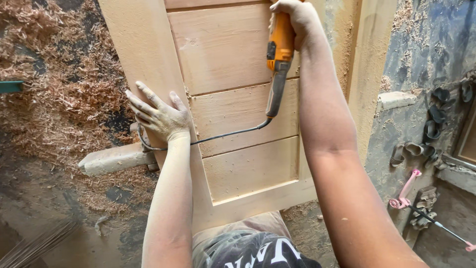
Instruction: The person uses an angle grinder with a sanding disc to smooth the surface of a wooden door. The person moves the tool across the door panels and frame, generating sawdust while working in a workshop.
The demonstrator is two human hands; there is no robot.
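- My right hand (293, 19) is closed around the orange body of a corded power tool (279, 54), gripping it near the top edge of the view; the tool's working end is out of frame, so I cannot tell what it touches.
- The tool lies over the upper panels of a pale wooden door (233, 124), its grey tail pointing down toward me.
- A thin dark cord (225, 135) runs from the tool's tail across the door to the left and loops under my left wrist.
- My left hand (159, 115) is open, fingers spread, pressed flat on the door's left stile.
- Both my forearms are dusted with fine sawdust.
- A pale block (116, 159) sticks out from under the door's left side, just below my left hand.
- Wood shavings (59, 89) cover the floor to the left.
- To the right, well apart from the door, a pink-handled tool (409, 191) lies on the ground.
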